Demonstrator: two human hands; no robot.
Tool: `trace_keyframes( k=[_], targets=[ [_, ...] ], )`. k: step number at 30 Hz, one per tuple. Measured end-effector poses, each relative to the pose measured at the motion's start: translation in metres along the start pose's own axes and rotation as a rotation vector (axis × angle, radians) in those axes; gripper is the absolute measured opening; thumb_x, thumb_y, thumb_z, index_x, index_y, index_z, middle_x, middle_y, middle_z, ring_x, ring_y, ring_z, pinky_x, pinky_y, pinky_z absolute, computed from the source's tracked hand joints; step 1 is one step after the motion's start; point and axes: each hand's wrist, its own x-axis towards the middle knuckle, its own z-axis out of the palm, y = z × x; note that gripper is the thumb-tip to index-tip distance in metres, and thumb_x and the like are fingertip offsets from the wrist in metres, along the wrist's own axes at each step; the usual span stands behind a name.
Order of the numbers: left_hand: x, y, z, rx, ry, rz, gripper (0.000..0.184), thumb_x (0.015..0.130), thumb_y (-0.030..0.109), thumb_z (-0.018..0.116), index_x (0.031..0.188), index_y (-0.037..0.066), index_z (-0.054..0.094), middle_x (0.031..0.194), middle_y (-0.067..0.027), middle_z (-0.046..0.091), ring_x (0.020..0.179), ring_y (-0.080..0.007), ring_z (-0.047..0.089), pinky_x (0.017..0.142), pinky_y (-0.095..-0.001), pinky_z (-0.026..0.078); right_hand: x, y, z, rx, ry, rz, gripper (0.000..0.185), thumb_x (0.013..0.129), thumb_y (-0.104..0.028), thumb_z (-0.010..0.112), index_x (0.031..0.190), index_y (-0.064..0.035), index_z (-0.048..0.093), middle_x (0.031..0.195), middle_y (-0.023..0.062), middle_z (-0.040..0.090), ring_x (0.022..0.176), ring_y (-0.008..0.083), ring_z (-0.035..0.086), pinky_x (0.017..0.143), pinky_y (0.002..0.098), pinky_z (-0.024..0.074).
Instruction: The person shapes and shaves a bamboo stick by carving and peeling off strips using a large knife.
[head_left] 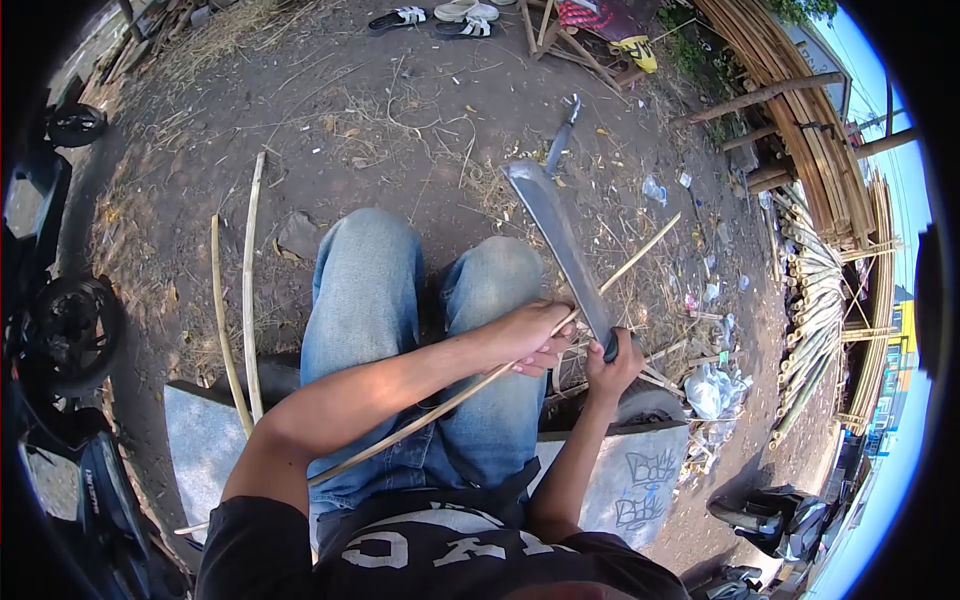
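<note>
My left hand point(540, 335) is closed around a long thin bamboo strip point(440, 410) above my right knee. The strip runs slanting across my lap, from the lower left up past the blade to the upper right. In my right hand point(615, 368) is the dark handle of a machete point(558, 238), its wide blade pointing up and to the left. The blade crosses the strip just beyond my left hand; whether they touch I cannot tell. Two more bamboo strips point(250, 290) stand out to the left of my jeans.
I sit on a grey bench point(640, 480) with writing on it. Another bladed tool point(563, 140) lies on the dirt ahead. Sandals point(465, 28) are at the top, bamboo poles point(812, 310) at right, a plastic bag point(715, 390) near the bench, motorbikes point(70, 340) along the left.
</note>
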Motion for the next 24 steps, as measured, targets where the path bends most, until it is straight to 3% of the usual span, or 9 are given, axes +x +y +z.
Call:
trace_keyframes(
  k=[8, 10, 12, 13, 16, 18, 20, 21, 24],
  targets=[
    [0.008, 0.005, 0.007, 0.03, 0.022, -0.028, 0.031, 0.108, 0.032, 0.034, 0.084, 0.014, 0.042, 0.053, 0.0067, 0.03, 0.035, -0.0049, 0.025, 0.03, -0.0232, 0.02, 0.0, 0.008, 0.009, 0.041, 0.019, 0.001, 0.068, 0.087, -0.072, 0.057, 0.082, -0.0044, 0.061, 0.062, 0.0148, 0.054, 0.057, 0.0366, 0.058, 0.054, 0.0469, 0.0435],
    [-0.001, 0.008, 0.009, 0.025, 0.032, -0.062, 0.031, 0.108, 0.032, 0.033, 0.084, 0.015, 0.042, 0.052, 0.0068, 0.03, 0.034, -0.0048, 0.025, 0.03, -0.0228, 0.021, -0.004, 0.024, 0.014, 0.03, 0.008, 0.118, 0.064, 0.092, -0.065, 0.057, 0.08, -0.0019, 0.062, 0.062, 0.0169, 0.057, 0.058, 0.0375, 0.059, 0.054, 0.0468, 0.0434],
    [-0.005, 0.007, 0.008, 0.066, 0.088, -0.021, 0.033, 0.109, 0.033, 0.032, 0.084, 0.014, 0.042, 0.052, 0.0069, 0.03, 0.034, -0.0048, 0.026, 0.03, -0.0225, 0.024, 0.002, 0.038, 0.011, 0.058, 0.041, 0.535, 0.059, 0.098, -0.053, 0.056, 0.077, 0.0012, 0.062, 0.062, 0.0206, 0.058, 0.059, 0.0391, 0.059, 0.054, 0.0468, 0.042],
    [-0.003, 0.006, 0.008, 0.079, 0.089, -0.014, 0.035, 0.11, 0.035, 0.031, 0.084, 0.013, 0.041, 0.052, 0.0067, 0.031, 0.034, -0.0051, 0.027, 0.03, -0.0229, 0.026, 0.003, 0.042, 0.006, -0.077, 0.079, 0.547, 0.057, 0.102, -0.044, 0.053, 0.075, 0.0046, 0.061, 0.059, 0.0188, 0.058, 0.054, 0.0334, 0.057, 0.052, 0.045, 0.0404],
    [0.003, 0.005, 0.01, 0.159, 0.106, 0.033, 0.039, 0.111, 0.038, 0.029, 0.084, 0.012, 0.041, 0.052, 0.006, 0.032, 0.034, -0.0054, 0.028, 0.029, -0.0236, 0.027, -0.01, 0.039, -0.007, 0.055, 0.14, 0.744, 0.056, 0.106, -0.04, 0.048, 0.073, 0.0057, 0.055, 0.056, 0.018, 0.048, 0.05, 0.0321, 0.047, 0.053, 0.0468, 0.0352],
    [0.003, 0.006, 0.013, 0.198, 0.107, 0.048, 0.04, 0.111, 0.039, 0.029, 0.084, 0.012, 0.041, 0.052, 0.0057, 0.032, 0.034, -0.0056, 0.028, 0.029, -0.0238, 0.027, -0.025, 0.042, -0.007, 0.132, 0.175, 0.764, 0.06, 0.107, -0.043, 0.044, 0.07, 0.0031, 0.052, 0.053, 0.0101, 0.046, 0.047, 0.0224, 0.048, 0.047, 0.0398, 0.0356],
    [0.007, -0.001, 0.013, 0.241, 0.104, 0.037, 0.042, 0.111, 0.041, 0.029, 0.084, 0.011, 0.041, 0.051, 0.0053, 0.032, 0.034, -0.0058, 0.029, 0.029, -0.024, 0.028, -0.04, 0.03, -0.01, 0.67, 0.276, 0.875, 0.057, 0.106, -0.043, 0.048, 0.073, 0.0034, 0.054, 0.056, 0.0029, 0.049, 0.049, 0.0111, 0.048, 0.044, 0.0286, 0.0376],
    [0.01, -0.004, 0.012, 0.272, 0.102, 0.052, 0.043, 0.111, 0.042, 0.029, 0.083, 0.011, 0.041, 0.051, 0.0053, 0.032, 0.034, -0.0059, 0.029, 0.03, -0.024, 0.028, -0.039, 0.022, -0.012, 0.645, 0.276, 0.77, 0.055, 0.107, -0.042, 0.047, 0.074, 0.0013, 0.054, 0.058, -0.0006, 0.049, 0.05, 0.0078, 0.048, 0.044, 0.0225, 0.037],
    [0.012, -0.008, 0.014, 0.331, 0.097, 0.053, 0.044, 0.111, 0.042, 0.028, 0.082, 0.011, 0.041, 0.05, 0.0053, 0.031, 0.034, -0.006, 0.029, 0.03, -0.0239, 0.028, -0.029, 0.013, -0.02, 0.377, 0.142, 0.451, 0.061, 0.096, -0.059, 0.057, 0.074, -0.0012, 0.057, 0.057, 0.0064, 0.052, 0.047, 0.0173, 0.052, 0.047, 0.0317, 0.0407]
  ],
)
